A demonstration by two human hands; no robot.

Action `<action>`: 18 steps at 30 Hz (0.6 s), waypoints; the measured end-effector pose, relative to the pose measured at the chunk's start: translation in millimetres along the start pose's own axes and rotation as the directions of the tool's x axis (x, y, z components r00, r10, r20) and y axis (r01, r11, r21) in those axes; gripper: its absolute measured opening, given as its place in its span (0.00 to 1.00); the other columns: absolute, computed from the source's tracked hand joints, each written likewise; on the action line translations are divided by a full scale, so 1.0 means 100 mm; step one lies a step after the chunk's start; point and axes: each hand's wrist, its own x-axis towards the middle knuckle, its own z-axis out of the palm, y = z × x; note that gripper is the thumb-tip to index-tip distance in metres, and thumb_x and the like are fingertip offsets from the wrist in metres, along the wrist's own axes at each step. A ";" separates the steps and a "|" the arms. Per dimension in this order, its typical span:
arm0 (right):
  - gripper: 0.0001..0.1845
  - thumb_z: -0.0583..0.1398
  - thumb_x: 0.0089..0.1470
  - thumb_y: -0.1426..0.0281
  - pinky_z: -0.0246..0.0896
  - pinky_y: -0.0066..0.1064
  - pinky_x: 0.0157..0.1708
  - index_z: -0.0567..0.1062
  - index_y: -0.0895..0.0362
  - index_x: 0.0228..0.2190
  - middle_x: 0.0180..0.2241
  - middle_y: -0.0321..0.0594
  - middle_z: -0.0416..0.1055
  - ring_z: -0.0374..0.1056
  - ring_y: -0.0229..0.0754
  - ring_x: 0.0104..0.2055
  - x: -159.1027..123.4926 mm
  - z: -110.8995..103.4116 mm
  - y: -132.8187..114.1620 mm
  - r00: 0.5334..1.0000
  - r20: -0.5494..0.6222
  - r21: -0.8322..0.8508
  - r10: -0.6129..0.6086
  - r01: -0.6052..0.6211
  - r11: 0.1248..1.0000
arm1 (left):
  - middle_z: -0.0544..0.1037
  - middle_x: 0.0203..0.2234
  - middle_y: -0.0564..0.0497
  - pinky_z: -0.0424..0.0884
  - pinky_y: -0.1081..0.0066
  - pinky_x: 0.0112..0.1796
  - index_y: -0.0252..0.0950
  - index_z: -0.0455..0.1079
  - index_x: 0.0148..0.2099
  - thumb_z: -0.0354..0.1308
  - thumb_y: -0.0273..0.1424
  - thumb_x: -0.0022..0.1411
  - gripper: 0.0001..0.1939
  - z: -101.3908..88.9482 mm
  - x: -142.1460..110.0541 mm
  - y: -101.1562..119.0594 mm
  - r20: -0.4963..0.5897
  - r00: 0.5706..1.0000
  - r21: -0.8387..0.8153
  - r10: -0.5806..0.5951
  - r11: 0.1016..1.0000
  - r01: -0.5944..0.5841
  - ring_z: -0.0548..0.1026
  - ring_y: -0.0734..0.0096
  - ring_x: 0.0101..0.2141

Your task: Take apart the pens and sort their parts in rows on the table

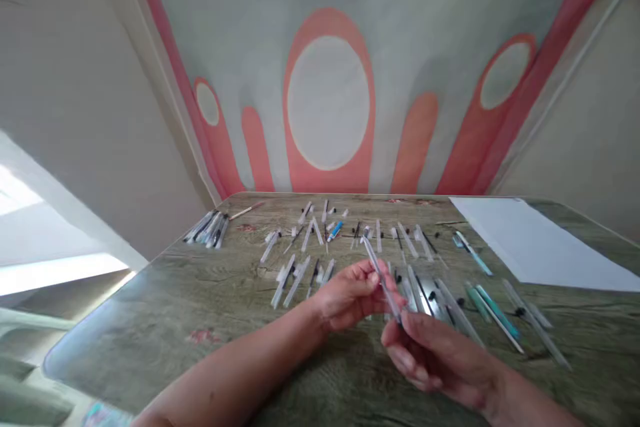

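Note:
Between my two hands a slim clear pen [381, 278] is held up at a slant above the table, its upper end pointing away from me. My left hand [350, 293] supports it near the middle, thumb against the barrel. Its lower end is pinched by the thumb and fingers of my right hand [435, 353]. Around and beyond my hands lie clear pen barrels [283, 282], dark refills [313, 275] and small black and clear pen parts. Teal pen pieces [493, 310] rest to the right of my right hand. Some parts behind my hands are hidden.
A bundle of pens [207, 228] lies at the table's far left, beside a thin stick [246, 210]. A white sheet of paper [545, 247] covers the right rear. A blue and white piece [335, 231] lies mid-table. The wooden table [150, 320] meets a painted wall [327, 100] behind.

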 end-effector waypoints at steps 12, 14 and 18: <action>0.18 0.56 0.57 0.62 0.40 0.20 0.15 0.76 0.64 0.28 0.16 0.35 0.64 0.53 0.27 0.15 0.03 0.01 0.02 0.999 -0.041 -0.130 -0.024 0.018 0.991 | 0.72 0.31 0.49 0.68 0.64 0.40 0.33 0.64 0.39 0.61 0.30 0.54 0.12 0.00 0.00 0.00 -0.012 1.000 0.028 -0.007 1.000 0.007 0.76 0.64 0.34; 0.18 0.56 0.57 0.62 0.40 0.20 0.15 0.76 0.64 0.27 0.17 0.37 0.66 0.55 0.27 0.16 0.02 0.02 0.02 0.999 -0.052 -0.176 -0.001 -0.008 0.984 | 0.72 0.31 0.49 0.68 0.65 0.39 0.32 0.64 0.38 0.62 0.31 0.54 0.12 0.00 -0.01 -0.01 -0.007 1.000 0.038 -0.023 0.999 0.023 0.77 0.64 0.33; 0.18 0.57 0.55 0.62 0.41 0.20 0.15 0.76 0.65 0.26 0.17 0.40 0.70 0.58 0.28 0.16 0.01 0.07 0.01 0.996 -0.092 -0.266 0.008 -0.032 0.964 | 0.73 0.30 0.49 0.68 0.66 0.38 0.31 0.65 0.38 0.62 0.32 0.53 0.13 0.00 -0.01 -0.01 -0.004 0.999 0.058 -0.036 0.998 0.036 0.77 0.65 0.32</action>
